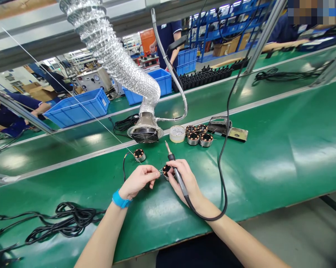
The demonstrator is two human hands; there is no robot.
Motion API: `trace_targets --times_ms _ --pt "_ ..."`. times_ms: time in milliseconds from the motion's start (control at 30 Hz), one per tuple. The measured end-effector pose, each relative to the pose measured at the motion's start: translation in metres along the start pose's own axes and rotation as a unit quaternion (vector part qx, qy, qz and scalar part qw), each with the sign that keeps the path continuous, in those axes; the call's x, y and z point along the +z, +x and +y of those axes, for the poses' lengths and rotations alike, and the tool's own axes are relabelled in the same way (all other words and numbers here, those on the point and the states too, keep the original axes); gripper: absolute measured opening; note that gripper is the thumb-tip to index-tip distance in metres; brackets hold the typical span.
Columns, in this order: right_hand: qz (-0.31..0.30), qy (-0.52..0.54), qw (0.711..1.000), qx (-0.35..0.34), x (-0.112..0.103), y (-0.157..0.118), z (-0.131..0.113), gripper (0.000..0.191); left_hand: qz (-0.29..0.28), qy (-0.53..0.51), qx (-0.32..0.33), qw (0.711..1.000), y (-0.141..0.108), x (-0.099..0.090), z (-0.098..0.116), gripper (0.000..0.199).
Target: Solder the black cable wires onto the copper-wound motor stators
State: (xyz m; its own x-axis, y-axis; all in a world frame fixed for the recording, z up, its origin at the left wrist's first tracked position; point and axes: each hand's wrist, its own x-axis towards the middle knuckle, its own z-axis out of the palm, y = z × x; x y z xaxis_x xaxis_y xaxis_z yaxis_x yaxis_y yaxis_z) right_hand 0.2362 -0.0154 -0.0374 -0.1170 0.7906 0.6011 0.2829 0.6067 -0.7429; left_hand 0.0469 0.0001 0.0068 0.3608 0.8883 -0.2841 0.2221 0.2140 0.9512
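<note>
My right hand (186, 178) holds a soldering iron (180, 180), its tip pointing up and away from me. The thumb and fingers of that hand also touch a motor stator (166, 172) with copper windings, partly hidden behind them. From the left, my left hand (140, 179), with a blue wristband (121, 199), pinches thin wire ends beside this stator. Another stator (139, 155) with a dark cable attached sits farther back on the left. Several more stators (193, 139) stand grouped behind my right hand, next to a round white tub (177, 134).
A fume duct (149, 89) ends in a fan hood (145, 134) above the green bench (268, 149). A soldering iron stand (237, 134) lies back right. Coiled black cables (70, 219) lie front left. Blue crates (78, 108) and other people are beyond.
</note>
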Motion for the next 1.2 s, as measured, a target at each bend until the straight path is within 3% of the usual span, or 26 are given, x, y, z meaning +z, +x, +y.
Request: trace_targets --times_ms 233,467,700,900,1033,1200 --pt "-0.006 0.004 1.0 0.01 -0.002 -0.001 -0.003 0.04 -0.006 0.009 -0.004 1.0 0.001 -0.001 -0.002 0.028" --pt "-0.042 -0.051 0.997 0.03 -0.004 -0.007 0.002 0.057 -0.011 0.008 -0.012 1.0 -0.001 -0.004 0.0 0.029" --pt "-0.052 -0.057 0.996 0.035 -0.003 -0.007 0.006 0.053 -0.066 -0.009 -0.024 0.997 -0.003 -0.004 0.001 0.028" --pt "-0.037 -0.06 0.997 0.037 -0.004 -0.007 0.008 0.055 -0.023 0.018 -0.021 0.999 -0.005 0.0 0.003 0.029" --pt "-0.001 -0.054 0.998 0.024 -0.006 -0.004 0.002 0.055 0.001 0.025 -0.025 0.999 -0.007 0.003 0.008 0.031" --pt "0.122 -0.03 0.991 -0.039 -0.014 -0.008 -0.01 0.022 0.019 0.042 -0.033 0.998 -0.007 0.005 0.01 0.032"
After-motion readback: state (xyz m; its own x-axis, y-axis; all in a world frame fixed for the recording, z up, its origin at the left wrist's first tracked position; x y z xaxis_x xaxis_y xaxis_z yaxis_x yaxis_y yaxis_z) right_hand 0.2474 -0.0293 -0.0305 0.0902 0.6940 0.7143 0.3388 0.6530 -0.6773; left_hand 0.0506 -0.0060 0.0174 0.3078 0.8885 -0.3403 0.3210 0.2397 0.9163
